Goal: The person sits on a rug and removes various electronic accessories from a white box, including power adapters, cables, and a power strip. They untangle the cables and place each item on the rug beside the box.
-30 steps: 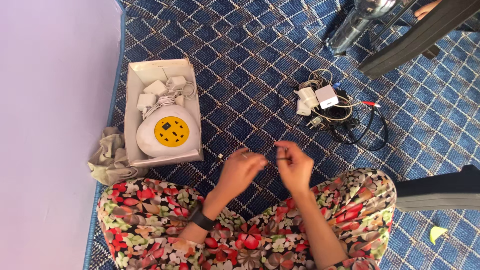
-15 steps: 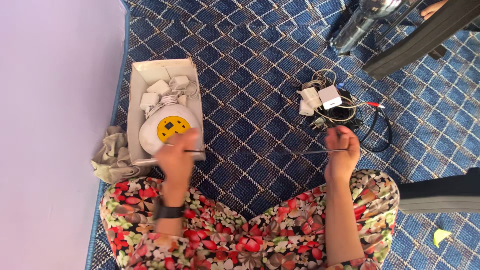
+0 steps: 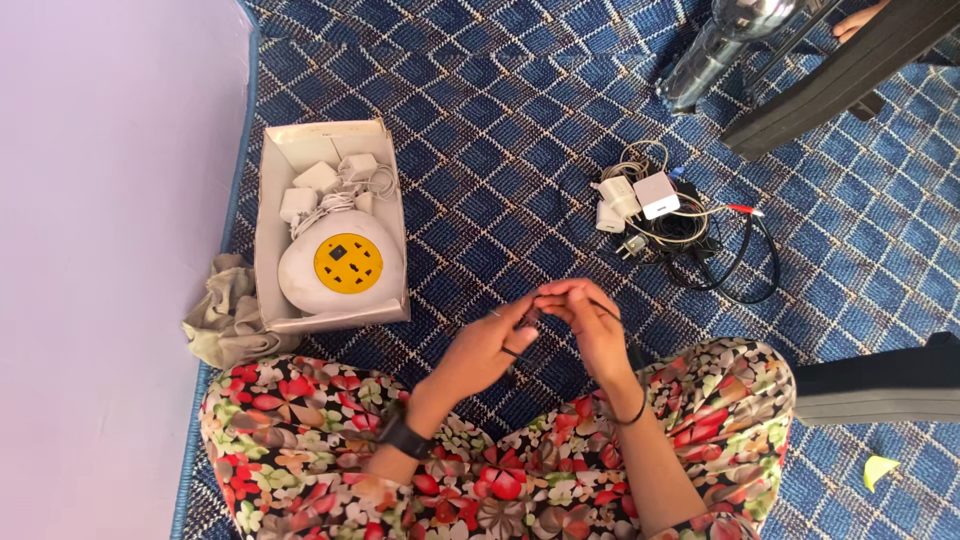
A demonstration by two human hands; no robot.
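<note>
Pinching a thin dark cable point(image 3: 527, 318) between left hand point(image 3: 487, 345) and right hand point(image 3: 590, 325), both closed together; light, limp, likely best gripped near its ends.

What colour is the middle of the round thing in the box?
Yellow, on the white round socket hub, seen from the head camera.

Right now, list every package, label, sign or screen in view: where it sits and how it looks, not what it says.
Box: open cardboard carton on the blue mat by the wall, left of the hands; rectangular, pale inside, holding white chargers and a round white unit.
Round unit: in the box's near end; white dome with a yellow circular face plate.
No signs or screens show.
</note>
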